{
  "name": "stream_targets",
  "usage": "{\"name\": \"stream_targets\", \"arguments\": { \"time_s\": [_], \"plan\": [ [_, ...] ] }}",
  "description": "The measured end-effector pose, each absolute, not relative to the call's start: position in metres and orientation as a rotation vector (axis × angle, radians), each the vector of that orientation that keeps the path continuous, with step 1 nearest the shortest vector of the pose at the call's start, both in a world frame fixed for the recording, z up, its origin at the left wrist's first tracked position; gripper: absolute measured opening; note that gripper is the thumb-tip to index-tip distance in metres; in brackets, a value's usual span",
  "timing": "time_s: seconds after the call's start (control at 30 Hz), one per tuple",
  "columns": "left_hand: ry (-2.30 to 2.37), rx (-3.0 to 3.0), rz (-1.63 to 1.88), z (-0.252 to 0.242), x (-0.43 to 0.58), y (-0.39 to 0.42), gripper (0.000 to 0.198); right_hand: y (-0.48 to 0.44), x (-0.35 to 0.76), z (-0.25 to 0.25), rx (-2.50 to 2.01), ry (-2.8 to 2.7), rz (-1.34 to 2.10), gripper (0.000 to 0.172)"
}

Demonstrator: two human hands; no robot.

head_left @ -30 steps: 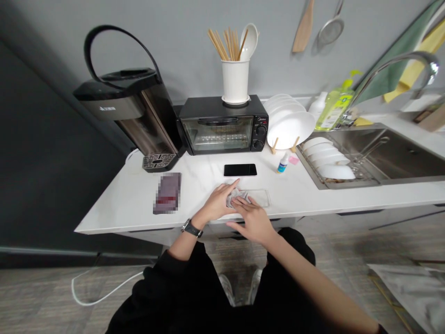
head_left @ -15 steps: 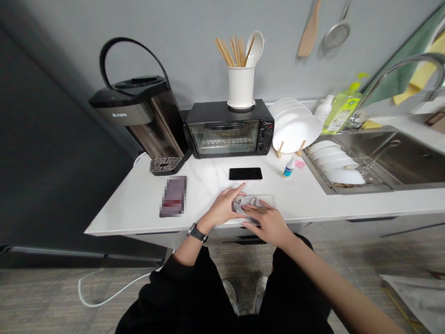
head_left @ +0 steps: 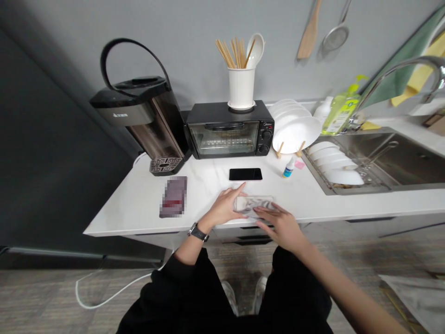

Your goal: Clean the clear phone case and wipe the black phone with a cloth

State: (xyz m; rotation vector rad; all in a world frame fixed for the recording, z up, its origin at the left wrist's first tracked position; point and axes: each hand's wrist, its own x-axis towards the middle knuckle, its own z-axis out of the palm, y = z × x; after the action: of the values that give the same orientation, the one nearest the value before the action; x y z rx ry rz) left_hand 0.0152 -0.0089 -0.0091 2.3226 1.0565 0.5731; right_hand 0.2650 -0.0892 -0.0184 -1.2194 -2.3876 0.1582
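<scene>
A flat, clear, box-like case (head_left: 243, 202) lies near the front edge of the counter. A crumpled silvery-grey patch shows across its middle; whether this is cloth or film I cannot tell. My left hand (head_left: 224, 206) is at the case's left end, thumb and fingers curved round its far and near sides. Across the right part of the case lies my right hand (head_left: 281, 225), palm down, its fingers stretched out and apart on the grey patch. Just beyond the case is a black phone (head_left: 245, 174), lying flat and touched by neither hand.
A small blue-labelled bottle (head_left: 288, 169) stands right of the phone. Behind are a toaster oven (head_left: 225, 134), a tall dispenser (head_left: 153, 120) and racked plates (head_left: 297, 134). A sink (head_left: 417, 162) lies to the right, a blurred-out purplish item (head_left: 174, 197) to the left.
My right hand has slid to the right along the case, uncovering more of the grey patch. My left hand stays at the left end.
</scene>
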Motion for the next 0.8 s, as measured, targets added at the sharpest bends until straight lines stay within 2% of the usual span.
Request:
{"name": "stream_targets", "arguments": {
  "time_s": [0.07, 0.13, 0.2, 0.27, 0.37, 0.47, 0.57, 0.7, 0.8],
  "plan": [
    [1.047, 2.336, 0.561, -0.009, 0.02, -0.007, 0.117, -0.091, 0.285, -0.02, -1.313, -2.362, 0.041, 0.037],
    [1.04, 2.351, 0.555, -0.009, 0.024, -0.006, 0.115, -0.087, 0.276, -0.021, -1.365, -2.329, -0.047, 0.046],
    [1.051, 2.362, 0.556, -0.01, 0.023, -0.006, 0.113, -0.08, 0.246, -0.021, -1.327, -2.327, -0.024, 0.062],
    [1.052, 2.376, 0.569, -0.01, 0.02, -0.007, 0.112, -0.076, 0.221, -0.02, -1.224, -2.354, 0.086, 0.069],
    [1.046, 2.385, 0.571, -0.011, 0.017, -0.007, 0.113, -0.08, 0.236, -0.019, -1.159, -2.384, 0.202, 0.051],
    [1.033, 2.383, 0.543, -0.011, 0.021, -0.005, 0.116, -0.09, 0.286, -0.021, -1.269, -2.338, 0.115, 0.036],
    [1.002, 2.387, 0.554, -0.012, 0.027, -0.003, 0.114, -0.093, 0.291, -0.022, -1.372, -2.267, -0.009, 0.041],
    [1.034, 2.371, 0.603, -0.013, 0.022, -0.002, 0.108, -0.074, 0.228, -0.021, -1.247, -2.333, 0.13, 0.059],
    [1.043, 2.364, 0.638, -0.014, 0.017, -0.001, 0.105, -0.059, 0.226, -0.017, -1.216, -2.366, 0.147, 0.053]
  ]
}}
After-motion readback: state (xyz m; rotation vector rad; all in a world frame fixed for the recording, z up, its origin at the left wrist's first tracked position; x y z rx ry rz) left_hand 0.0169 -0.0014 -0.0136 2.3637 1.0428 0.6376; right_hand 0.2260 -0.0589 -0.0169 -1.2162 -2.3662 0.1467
